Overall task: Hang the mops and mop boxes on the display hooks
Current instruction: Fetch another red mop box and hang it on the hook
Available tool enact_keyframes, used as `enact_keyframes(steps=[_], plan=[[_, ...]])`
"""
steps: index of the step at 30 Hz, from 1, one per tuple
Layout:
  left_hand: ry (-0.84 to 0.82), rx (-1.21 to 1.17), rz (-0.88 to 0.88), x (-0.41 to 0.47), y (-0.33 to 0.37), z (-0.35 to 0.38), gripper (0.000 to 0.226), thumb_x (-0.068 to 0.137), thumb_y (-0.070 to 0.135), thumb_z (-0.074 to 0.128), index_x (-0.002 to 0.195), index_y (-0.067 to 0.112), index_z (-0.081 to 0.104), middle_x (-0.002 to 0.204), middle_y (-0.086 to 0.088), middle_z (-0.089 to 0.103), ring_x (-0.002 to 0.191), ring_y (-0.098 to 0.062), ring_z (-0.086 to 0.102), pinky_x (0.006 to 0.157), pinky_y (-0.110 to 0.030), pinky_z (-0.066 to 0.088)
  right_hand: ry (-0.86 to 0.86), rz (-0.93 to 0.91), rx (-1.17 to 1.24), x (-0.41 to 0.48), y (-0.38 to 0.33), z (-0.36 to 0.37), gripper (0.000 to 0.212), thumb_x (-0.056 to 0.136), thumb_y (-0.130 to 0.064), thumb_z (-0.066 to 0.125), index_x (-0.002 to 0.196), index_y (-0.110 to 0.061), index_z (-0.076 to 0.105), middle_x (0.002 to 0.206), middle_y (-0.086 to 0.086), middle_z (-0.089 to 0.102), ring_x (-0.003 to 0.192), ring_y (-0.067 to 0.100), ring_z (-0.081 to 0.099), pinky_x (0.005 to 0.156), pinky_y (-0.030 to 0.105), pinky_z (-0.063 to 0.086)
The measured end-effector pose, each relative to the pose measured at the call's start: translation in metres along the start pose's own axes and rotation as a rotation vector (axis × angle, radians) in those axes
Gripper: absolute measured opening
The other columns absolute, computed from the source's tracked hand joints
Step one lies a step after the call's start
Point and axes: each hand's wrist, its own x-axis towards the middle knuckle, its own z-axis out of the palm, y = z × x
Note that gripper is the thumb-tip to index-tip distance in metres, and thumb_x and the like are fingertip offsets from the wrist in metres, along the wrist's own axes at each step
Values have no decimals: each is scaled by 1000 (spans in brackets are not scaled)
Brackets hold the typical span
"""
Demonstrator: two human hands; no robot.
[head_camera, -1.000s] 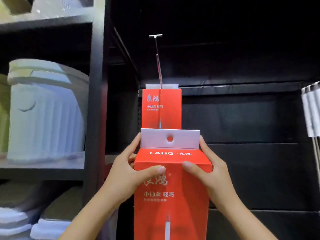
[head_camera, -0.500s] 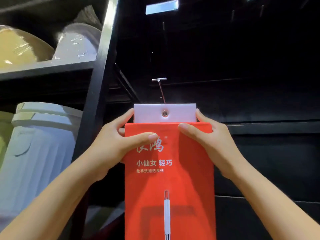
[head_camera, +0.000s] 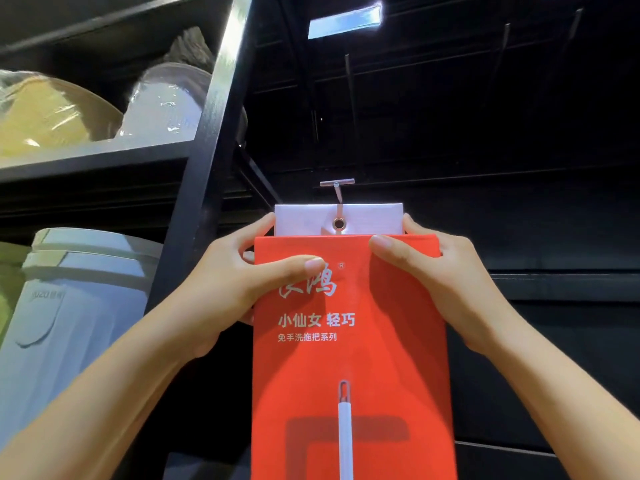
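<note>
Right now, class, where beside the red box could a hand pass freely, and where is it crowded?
Free: the dark panel right of the red box, beyond the right hand, and the stretch above the hook. Crowded: the left hand sits close to the black upright, whose shelves hold bins.

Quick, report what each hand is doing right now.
Left hand: closed, gripping the red mop box at its upper left edge.
Right hand: closed, gripping the same box at its upper right edge.
</note>
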Motion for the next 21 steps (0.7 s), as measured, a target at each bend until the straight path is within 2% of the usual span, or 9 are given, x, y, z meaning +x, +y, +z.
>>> enact_keyframes(steps=[2, 5, 9, 12, 13, 14, 17, 19, 21], plan=[[-4, 14, -9, 1, 1, 0, 59, 61, 37, 87, 115, 46, 63, 94, -4, 77, 81, -24, 75, 73, -47, 61, -3, 6, 9, 2, 1, 0, 46, 64, -62, 74, 100, -33, 76, 105, -8, 76, 90, 9, 74, 86, 38, 57], [-3, 21, -17, 2, 3, 1, 56, 63, 40, 79, 116, 42, 63, 93, -4, 77, 81, -24, 75, 72, -45, 60, 18, 28, -9, 5, 2, 1, 58, 58, -69, 71, 97, -28, 77, 123, -2, 69, 91, 10, 73, 89, 45, 57], [-35, 54, -45, 4, 4, 1, 46, 68, 41, 75, 112, 42, 64, 95, -3, 77, 83, -22, 75, 74, -46, 59, 10, 57, -8, 5, 5, -1, 59, 56, -71, 68, 94, -26, 77, 105, -7, 75, 91, 10, 72, 90, 43, 55], [-62, 73, -89, 5, 0, 2, 41, 72, 41, 76, 111, 41, 65, 98, -1, 76, 87, -22, 74, 80, -52, 59, -11, 107, -15, 4, 12, -1, 62, 57, -73, 68, 92, -23, 79, 109, -2, 75, 115, 14, 65, 101, 49, 50], [-64, 82, -106, 6, -2, 3, 40, 71, 42, 76, 110, 41, 66, 99, 1, 76, 88, -21, 74, 80, -52, 59, -16, 131, -10, 3, 14, 0, 64, 57, -72, 69, 92, -19, 78, 104, 0, 77, 113, 16, 66, 100, 50, 51], [-62, 90, -122, 6, -4, 5, 39, 71, 44, 76, 109, 42, 67, 99, 2, 76, 88, -20, 74, 79, -50, 59, -19, 151, 5, 2, 17, 0, 67, 58, -71, 73, 91, -14, 77, 97, 3, 78, 102, 19, 71, 97, 49, 52], [-35, 95, -152, 8, -10, 9, 36, 71, 49, 77, 105, 39, 68, 95, 4, 77, 83, -17, 75, 71, -41, 61, 0, 176, 28, -2, 20, 1, 61, 61, -63, 74, 84, -7, 76, 83, 6, 78, 72, 17, 72, 74, 39, 56], [0, 100, -154, 8, -14, 12, 36, 71, 52, 76, 103, 35, 68, 92, 3, 77, 79, -17, 75, 69, -39, 61, 16, 198, 25, -1, 23, 2, 47, 68, -58, 73, 78, -12, 76, 78, 3, 77, 67, 15, 71, 67, 31, 53], [45, 101, -143, 9, -19, 16, 38, 73, 53, 75, 103, 32, 68, 89, 2, 77, 75, -16, 75, 65, -37, 60, 29, 235, 18, 1, 27, 4, 42, 70, -57, 76, 76, -15, 77, 79, 3, 77, 71, 19, 73, 71, 35, 57]])
